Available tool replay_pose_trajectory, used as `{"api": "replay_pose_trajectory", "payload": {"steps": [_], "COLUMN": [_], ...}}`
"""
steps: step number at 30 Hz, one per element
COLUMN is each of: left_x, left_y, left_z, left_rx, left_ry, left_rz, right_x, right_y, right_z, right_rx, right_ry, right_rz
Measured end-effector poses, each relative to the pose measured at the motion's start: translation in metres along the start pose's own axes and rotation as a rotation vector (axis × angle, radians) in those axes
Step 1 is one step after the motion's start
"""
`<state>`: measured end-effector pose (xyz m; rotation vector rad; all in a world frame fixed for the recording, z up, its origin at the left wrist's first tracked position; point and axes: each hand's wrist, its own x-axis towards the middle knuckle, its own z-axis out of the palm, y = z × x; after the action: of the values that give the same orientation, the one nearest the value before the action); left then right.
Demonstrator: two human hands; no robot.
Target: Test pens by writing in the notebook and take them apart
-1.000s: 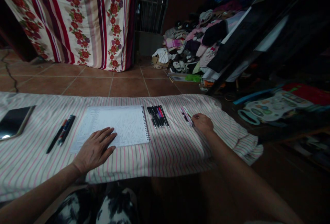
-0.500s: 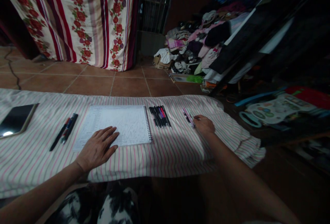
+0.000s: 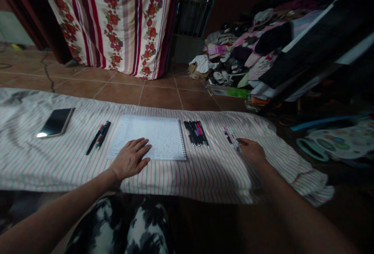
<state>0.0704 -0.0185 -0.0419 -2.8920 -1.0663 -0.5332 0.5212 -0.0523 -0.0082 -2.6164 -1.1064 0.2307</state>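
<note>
"What's furthest left on the cloth?"

"A black smartphone (image 3: 55, 123) lying on a white cloth with pink stripes (image 3: 43, 172), then two dark pens (image 3: 98, 135) side by side."

"And the left hand (image 3: 130, 159)?"

"Palm down and spread, its fingertips resting on the lower part of a white spiral notebook (image 3: 163, 137), whose page is covered in fine marks."

"What comes next?"

"A tight bunch of black and coloured pens (image 3: 196, 133), just right of the notebook's wire binding, touching neither hand."

"And the right hand (image 3: 251, 152)?"

"Loosely curled, with its fingertips at the lower end of two slim pink pens (image 3: 232, 138). I can't tell whether it's pinching them or only touching them."

"What's behind all that?"

"A red-flowered striped curtain (image 3: 113, 24) on the left, and a heap of clothes (image 3: 242, 53) on the right."

"Any change from the earlier frames?"

"The whole scene sits further right in the view, but both hands stay in the same places against the notebook and pink pens."
</note>
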Motion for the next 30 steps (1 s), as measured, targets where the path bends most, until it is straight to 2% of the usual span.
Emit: {"api": "replay_pose_trajectory", "payload": {"steps": [5, 11, 14, 16, 18, 23, 26, 30], "left_x": [0.0, -0.002, -0.004, -0.006, -0.009, -0.022, -0.036, -0.06], "left_y": [0.0, -0.001, 0.0, 0.001, 0.003, 0.009, 0.005, -0.013], "left_z": [-0.004, -0.005, -0.005, -0.006, -0.007, -0.016, -0.021, -0.029], "left_rx": [-0.024, -0.046, -0.048, -0.042, -0.028, 0.006, 0.034, 0.078], "left_ry": [-0.018, 0.024, 0.068, 0.1, 0.126, 0.17, 0.219, 0.279], "left_rz": [-0.027, -0.027, -0.019, -0.013, -0.037, -0.183, -0.349, -0.569], "right_x": [-0.012, -0.038, -0.06, -0.08, -0.104, -0.161, -0.181, -0.195], "right_y": [-0.015, -0.04, -0.058, -0.07, -0.082, -0.1, -0.101, -0.098], "right_z": [-0.009, -0.007, 0.006, 0.019, 0.031, 0.047, 0.045, 0.039], "right_rx": [-0.1, -0.034, 0.061, 0.132, 0.186, 0.252, 0.267, 0.31], "right_ry": [-0.091, 0.02, 0.072, 0.046, 0.032, -0.098, -0.146, -0.185], "right_rz": [-0.081, -0.152, -0.355, -0.53, -0.642, -0.83, -0.855, -0.843]}}
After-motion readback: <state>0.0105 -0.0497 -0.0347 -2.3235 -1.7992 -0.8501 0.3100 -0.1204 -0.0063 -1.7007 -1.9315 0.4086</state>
